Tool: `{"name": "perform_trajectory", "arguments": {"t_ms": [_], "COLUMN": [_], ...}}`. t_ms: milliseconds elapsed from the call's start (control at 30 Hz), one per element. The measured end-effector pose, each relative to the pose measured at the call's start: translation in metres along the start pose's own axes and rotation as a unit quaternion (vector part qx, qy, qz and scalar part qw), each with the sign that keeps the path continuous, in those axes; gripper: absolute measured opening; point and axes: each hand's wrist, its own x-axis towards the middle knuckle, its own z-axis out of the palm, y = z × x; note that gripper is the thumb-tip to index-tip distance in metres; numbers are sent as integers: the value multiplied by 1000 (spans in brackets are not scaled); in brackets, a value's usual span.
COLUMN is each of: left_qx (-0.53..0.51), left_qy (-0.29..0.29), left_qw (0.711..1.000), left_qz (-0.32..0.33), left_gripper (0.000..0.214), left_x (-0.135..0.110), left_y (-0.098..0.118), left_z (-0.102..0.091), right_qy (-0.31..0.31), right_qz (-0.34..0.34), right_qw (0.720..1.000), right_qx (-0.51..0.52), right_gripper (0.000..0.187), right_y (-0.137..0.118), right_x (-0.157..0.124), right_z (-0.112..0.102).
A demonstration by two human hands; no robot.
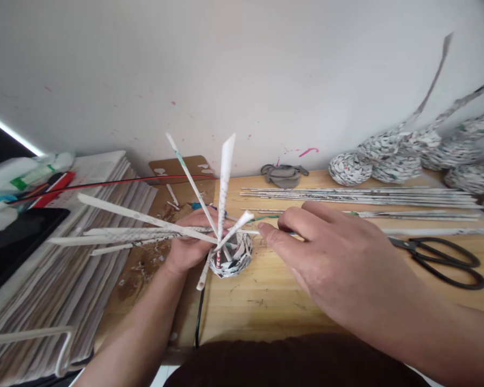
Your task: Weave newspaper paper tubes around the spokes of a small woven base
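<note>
A small woven newspaper basket [237,262] is tilted in front of me, with several rolled paper tubes [145,216] sticking out of it upward and to the left. My left hand [187,242] is wrapped round the basket's far left side, its fingers partly hidden behind the tubes. To the right of the basket, my right hand [326,247] has thumb and forefinger closed on a thin paper strip [252,232] that runs from the basket's rim. The rest of this strip is hidden behind the hand.
Black-handled scissors [447,260] lie at the right, below rows of long paper tubes [363,198]. Several woven newspaper pieces [350,168] stand against the wall, near a grey cloth-like item [283,174]. Stacked newspapers [68,290] and a cardboard sheet [161,317] occupy the left.
</note>
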Motion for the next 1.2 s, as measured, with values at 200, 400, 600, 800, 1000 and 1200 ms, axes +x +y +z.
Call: {"name": "perform_trajectory", "arguments": {"t_ms": [200,400,600,800,1000,1200], "left_qx": [15,59,99,148,175,199], "left_qy": [10,-16,-35,-50,-80,-66], "left_qw": [1000,998,994,988,981,977], "left_qz": [-13,-7,20,17,15,21], "left_gripper": [10,6,6,11,12,15], "left_x": [-2,3,7,6,7,4], "left_y": [1,13,16,22,29,24], "left_z": [2,2,3,7,13,9], "right_qy": [-13,-39,-71,-169,-196,-162], "right_qz": [-7,-11,7,41,56,107], "right_qw": [1000,999,997,978,959,961], "right_qx": [-8,-7,-4,114,198,199], "right_gripper": [24,17,15,18,25,21], "right_y": [1,-1,0,6,2,5], "right_x": [-1,6,11,18,21,15], "right_z": [-1,-1,4,19,34,37]}}
